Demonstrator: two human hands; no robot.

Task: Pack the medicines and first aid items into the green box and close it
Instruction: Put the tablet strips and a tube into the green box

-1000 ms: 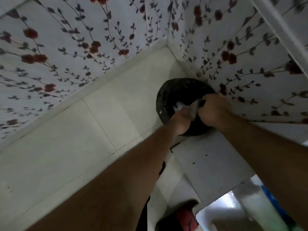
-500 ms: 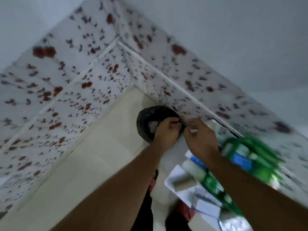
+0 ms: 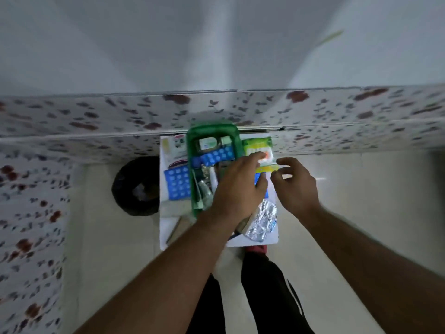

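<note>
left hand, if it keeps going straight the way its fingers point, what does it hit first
The left hand points up and right, toward the wall. Its fingertips already reach the green and white packet lying just right of the green box, so that packet likely comes first. Height above it is unclear.

Dim, bluish light, motion blur throughout, and wide-angle stretching toward the edges.

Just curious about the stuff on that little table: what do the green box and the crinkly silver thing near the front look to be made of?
The green box looks like moulded plastic: even colour, rounded rim, slight sheen. The silver sheet looks like metal foil, probably a pill strip: bright, wrinkled, with glints. The picture is blurred, so both are best guesses.
</note>
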